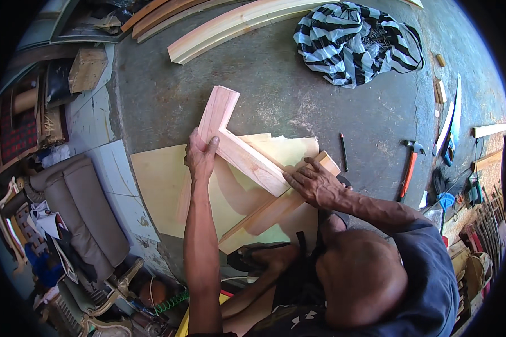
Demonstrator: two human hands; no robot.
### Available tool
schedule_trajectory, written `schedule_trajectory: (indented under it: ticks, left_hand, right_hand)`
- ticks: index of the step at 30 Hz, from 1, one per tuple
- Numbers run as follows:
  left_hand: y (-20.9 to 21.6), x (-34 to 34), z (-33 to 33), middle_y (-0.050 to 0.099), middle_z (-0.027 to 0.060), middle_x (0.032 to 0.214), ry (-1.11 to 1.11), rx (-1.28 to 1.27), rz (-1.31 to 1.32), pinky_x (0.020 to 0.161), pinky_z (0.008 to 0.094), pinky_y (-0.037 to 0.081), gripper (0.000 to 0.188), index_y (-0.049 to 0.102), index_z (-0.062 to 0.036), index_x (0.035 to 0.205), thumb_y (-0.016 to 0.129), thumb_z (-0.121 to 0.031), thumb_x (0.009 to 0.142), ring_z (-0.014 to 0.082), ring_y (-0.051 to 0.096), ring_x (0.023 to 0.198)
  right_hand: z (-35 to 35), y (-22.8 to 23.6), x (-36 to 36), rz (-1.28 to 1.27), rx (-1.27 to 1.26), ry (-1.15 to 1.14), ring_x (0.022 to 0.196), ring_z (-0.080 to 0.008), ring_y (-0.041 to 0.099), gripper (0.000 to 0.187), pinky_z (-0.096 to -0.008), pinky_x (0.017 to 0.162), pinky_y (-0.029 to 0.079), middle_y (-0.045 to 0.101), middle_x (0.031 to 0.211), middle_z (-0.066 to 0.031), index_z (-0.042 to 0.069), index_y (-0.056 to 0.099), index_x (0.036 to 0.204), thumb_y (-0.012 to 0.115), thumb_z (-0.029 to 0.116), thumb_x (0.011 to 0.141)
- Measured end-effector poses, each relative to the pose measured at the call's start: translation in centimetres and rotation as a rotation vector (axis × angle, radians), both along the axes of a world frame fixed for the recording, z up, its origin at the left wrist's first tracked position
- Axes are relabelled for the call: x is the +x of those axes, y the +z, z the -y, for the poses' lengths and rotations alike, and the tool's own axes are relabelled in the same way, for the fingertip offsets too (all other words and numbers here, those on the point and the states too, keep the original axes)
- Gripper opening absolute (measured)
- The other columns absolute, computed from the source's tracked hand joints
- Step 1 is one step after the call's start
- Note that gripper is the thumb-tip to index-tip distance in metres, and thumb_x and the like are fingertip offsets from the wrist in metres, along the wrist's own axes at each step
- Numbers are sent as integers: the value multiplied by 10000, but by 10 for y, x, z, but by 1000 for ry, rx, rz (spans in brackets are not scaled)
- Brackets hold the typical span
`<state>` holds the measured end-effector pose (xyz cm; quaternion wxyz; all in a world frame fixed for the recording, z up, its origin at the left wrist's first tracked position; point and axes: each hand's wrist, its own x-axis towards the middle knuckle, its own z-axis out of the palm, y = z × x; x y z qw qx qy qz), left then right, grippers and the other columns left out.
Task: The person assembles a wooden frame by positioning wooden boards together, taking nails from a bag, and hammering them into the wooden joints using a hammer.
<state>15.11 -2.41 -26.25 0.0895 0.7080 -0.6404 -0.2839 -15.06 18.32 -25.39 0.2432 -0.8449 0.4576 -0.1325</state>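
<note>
A pale wooden L-shaped piece is tilted across the middle, its short arm pointing up and away. My left hand is closed round it near the corner, thumb on top. The far end of its long arm meets a second wooden board, which slants from lower left to upper right. My right hand is closed over that board near its upper end, fingers bent across the top beside the meeting point. Below lies a thin yellowish sheet. The undersides of the pieces are hidden.
To the right lie a dark pencil, an orange-handled hammer and a handsaw. A striped plastic bag holding nails sits at the far side, near long wooden beams. Grey cushioned furniture stands left.
</note>
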Motion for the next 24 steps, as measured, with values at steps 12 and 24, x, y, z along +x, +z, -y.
schedule_trajectory:
  ticks: [12, 24]
  left_hand:
    - [29, -54, 2, 500, 205, 1322, 40, 64, 270, 1079, 645, 217, 890, 462, -2, 1324, 754, -603, 737, 416, 406, 1297]
    - [28, -51, 6, 504, 182, 1341, 38, 129, 238, 1107, 619, 207, 904, 424, -18, 1413, 719, -608, 795, 386, 403, 1322]
  right_hand:
    - [3, 1, -1, 13, -2, 30, 1116, -265, 587, 519, -496, 1150, 345, 612, 1104, -123, -62, 485, 1390, 491, 124, 905]
    - [130, -24, 53, 624, 359, -596, 1006, -471, 638, 511, -507, 891, 526, 619, 1128, -287, -8, 539, 1309, 674, 279, 908]
